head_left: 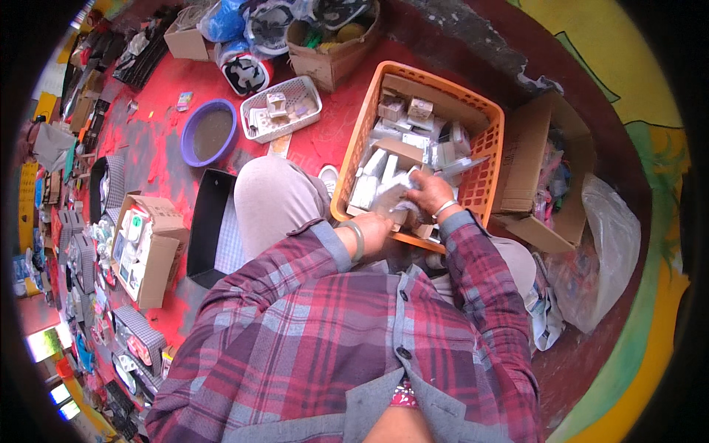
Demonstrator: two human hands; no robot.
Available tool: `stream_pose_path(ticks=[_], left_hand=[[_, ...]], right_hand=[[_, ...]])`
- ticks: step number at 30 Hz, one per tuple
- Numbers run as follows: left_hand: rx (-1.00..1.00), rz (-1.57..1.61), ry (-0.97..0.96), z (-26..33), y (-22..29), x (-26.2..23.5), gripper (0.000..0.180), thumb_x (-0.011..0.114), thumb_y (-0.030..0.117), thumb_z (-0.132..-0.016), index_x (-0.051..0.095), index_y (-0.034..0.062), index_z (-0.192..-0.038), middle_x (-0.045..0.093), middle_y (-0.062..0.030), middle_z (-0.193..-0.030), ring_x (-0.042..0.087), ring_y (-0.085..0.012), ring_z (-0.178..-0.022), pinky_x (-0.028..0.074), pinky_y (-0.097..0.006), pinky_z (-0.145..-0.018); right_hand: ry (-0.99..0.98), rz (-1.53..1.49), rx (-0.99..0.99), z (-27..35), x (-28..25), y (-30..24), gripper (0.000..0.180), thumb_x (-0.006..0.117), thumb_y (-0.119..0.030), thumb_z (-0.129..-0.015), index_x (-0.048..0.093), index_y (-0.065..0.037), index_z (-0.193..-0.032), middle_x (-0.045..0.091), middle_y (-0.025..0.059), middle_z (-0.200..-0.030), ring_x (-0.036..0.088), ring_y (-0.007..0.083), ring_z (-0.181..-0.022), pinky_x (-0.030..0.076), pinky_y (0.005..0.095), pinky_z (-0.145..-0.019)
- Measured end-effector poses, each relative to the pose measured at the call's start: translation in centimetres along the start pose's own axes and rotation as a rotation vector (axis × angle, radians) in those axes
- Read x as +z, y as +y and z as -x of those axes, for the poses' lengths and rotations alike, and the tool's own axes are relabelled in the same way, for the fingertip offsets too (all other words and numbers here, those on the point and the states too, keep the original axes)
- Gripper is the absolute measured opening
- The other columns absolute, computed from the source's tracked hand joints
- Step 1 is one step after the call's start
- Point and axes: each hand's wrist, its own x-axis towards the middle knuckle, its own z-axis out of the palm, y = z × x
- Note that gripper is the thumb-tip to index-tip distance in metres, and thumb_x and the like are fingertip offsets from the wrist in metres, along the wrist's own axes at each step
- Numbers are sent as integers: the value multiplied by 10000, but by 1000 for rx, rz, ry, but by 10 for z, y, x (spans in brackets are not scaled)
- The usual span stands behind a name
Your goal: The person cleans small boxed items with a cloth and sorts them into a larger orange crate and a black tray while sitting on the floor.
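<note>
An orange plastic basket (493,148) stands in front of me, filled with small white boxes (363,190) and packets. My left hand (371,233) is at its near left corner, fingers closed at the lower end of a pale, see-through plastic packet (390,196). Over the near part of the basket, my right hand (430,193) has its fingers bent and closed at the packet's upper right side. Motion blur hides the exact grip of both hands. A piece of brown cardboard (401,152) lies among the boxes.
An opened carton (526,151) stands right of the basket, beside a clear plastic bag (609,247). To the left are a white basket (316,112), a purple basin (185,140), a black box (198,244) and a filled carton (153,269). Bagged goods (269,29) sit far back.
</note>
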Motion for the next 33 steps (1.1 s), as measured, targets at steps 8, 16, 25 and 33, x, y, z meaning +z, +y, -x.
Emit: stream_pose_path(ticks=[8, 16, 25, 33], left_hand=[[-188, 1451, 378, -16, -6, -42, 412, 450, 377, -836, 529, 32, -1046, 564, -163, -994, 549, -281, -936, 419, -398, -817], [399, 2328, -40, -11, 62, -92, 708, 390, 608, -815, 357, 74, -1280, 445, -118, -1254, 437, -294, -1146, 315, -504, -969], [460, 2371, 17, -29, 42, -82, 672, 232, 619, -847, 336, 146, -1313, 400, -104, -1310, 427, -326, -1163, 395, -550, -870], [561, 2410, 71, -41, 31, -52, 573, 360, 475, -858, 359, 108, -1299, 384, -89, -1324, 387, -259, -1204, 304, -439, -999]], right_hand=[[-65, -1498, 46, 39, -73, 0, 310, 598, -113, -817, 521, 0, -1095, 600, 41, -978, 576, 124, -858, 470, 252, -769], [-10, -1472, 116, 54, -80, -8, 338, 594, -162, -836, 519, 20, -1110, 603, 56, -912, 580, 118, -801, 474, 211, -702], [774, -1734, -16, 105, -174, -7, 255, 471, -186, -899, 565, 16, -1025, 610, 115, -976, 603, 203, -845, 499, 314, -756], [670, 96, -377, 72, -69, -88, 380, 531, -265, -832, 519, -84, -1166, 441, 152, -1257, 340, 319, -1225, 231, 473, -1000]])
